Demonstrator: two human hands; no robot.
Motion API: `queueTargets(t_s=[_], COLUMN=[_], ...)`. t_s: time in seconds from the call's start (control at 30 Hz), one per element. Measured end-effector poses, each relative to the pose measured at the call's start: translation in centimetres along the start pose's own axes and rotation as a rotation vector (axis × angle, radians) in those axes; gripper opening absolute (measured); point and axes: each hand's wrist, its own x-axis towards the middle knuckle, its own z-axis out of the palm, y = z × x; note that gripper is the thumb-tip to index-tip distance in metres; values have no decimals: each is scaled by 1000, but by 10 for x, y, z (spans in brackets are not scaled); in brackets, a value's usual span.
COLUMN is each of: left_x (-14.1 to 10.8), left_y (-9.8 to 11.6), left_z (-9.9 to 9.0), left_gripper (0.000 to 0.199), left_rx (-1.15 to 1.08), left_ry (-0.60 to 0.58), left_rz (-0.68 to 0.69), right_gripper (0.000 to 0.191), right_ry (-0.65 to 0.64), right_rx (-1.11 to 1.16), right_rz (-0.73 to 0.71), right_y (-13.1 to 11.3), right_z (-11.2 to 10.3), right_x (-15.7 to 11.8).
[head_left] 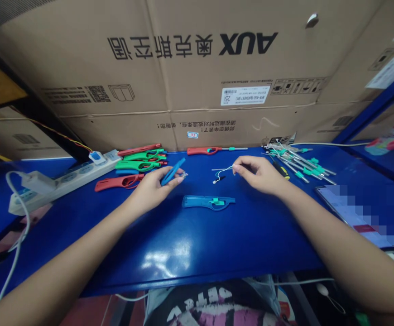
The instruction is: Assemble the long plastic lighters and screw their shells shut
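My left hand (pixel 151 186) is closed on a blue plastic piece (pixel 174 171) that looks like half of a lighter casing. A small clear part (pixel 184 175) shows at its fingertips, too small to make out. My right hand (pixel 256 173) pinches a thin white wire (pixel 224 170) with a small white end and a black piece (pixel 220 178) beside it. Between and below the hands, an open blue lighter casing half (pixel 197 202) lies on the blue table (pixel 132 253), with a green trigger (pixel 216 202) in it.
Red and green lighter casings (pixel 142 156) are piled left; a red lighter with a metal tube (pixel 204 151) lies at the back. Metal tubes with green parts (pixel 309 164), a yellow-black screwdriver (pixel 283 171) and a screen device (pixel 346 215) are right. A power strip (pixel 74 180) stands left, cardboard (pixel 183 99) behind.
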Motion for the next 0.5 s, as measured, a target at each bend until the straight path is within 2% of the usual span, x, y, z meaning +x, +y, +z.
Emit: queueTargets(t_s=[0.13,0.23,0.27,0.37,0.5], left_x=[-13,-27,-30,-34,-30], left_y=[24,39,41,43,37], left_z=[22,42,46,52,52], left_gripper=[50,53,51,46,45], left_rx=[-444,-731,-789,-857,-780], left_ry=[-43,-72,-82,-108,-106], left_rz=[-310,-453,-474,-488,-447], right_gripper=[28,20,19,34,25], right_ry=[-72,-177,-205,-224,-245], right_rx=[126,147,153,178,134], right_rz=[-58,-88,-90,-62,-26], right_y=[-17,-33,-36,-40,-34], right_z=[19,37,42,53,53], right_x=[-9,-17,-19,-21,-20])
